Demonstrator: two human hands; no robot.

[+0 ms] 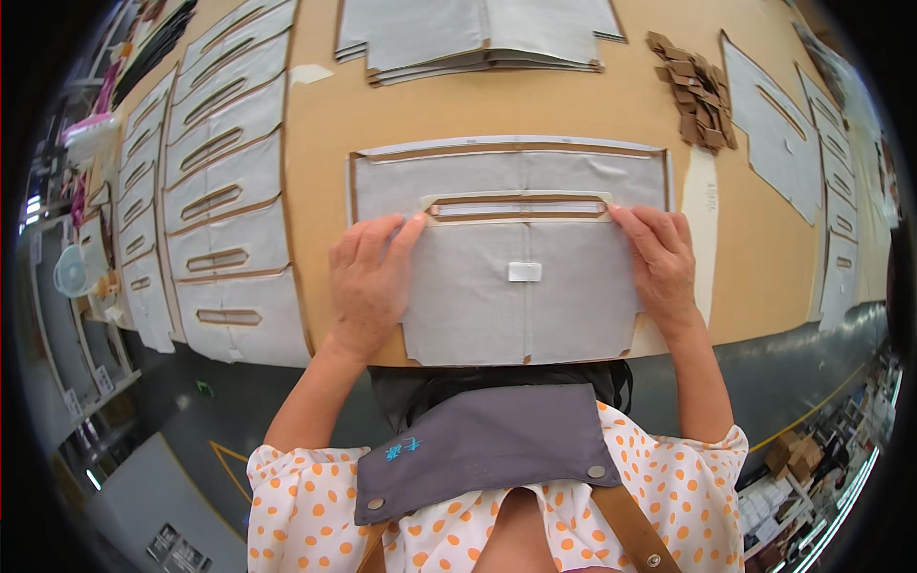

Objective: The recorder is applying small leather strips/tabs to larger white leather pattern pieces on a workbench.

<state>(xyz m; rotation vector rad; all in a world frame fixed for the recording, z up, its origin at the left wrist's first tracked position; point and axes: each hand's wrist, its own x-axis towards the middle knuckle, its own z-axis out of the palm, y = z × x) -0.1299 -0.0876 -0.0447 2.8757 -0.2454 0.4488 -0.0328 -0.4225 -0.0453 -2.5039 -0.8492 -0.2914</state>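
A large grey fabric panel [497, 286] with brown edging lies flat on the tan worktable [325, 124] in front of me. Across its middle runs a long narrow slot piece [516, 207] with a pale frame and brown trim. A small white rectangular tab [524, 272] sits below the slot. My left hand [370, 282] lies flat on the panel, fingertips at the slot's left end. My right hand [659, 263] presses flat at the slot's right end. Neither hand grips anything.
Overlapping grey panels with slots [224, 191] lie in rows at the left. A stack of grey panels [458, 38] sits at the back. A pile of small brown pieces [695, 91] lies back right, with more grey panels [778, 134] beyond.
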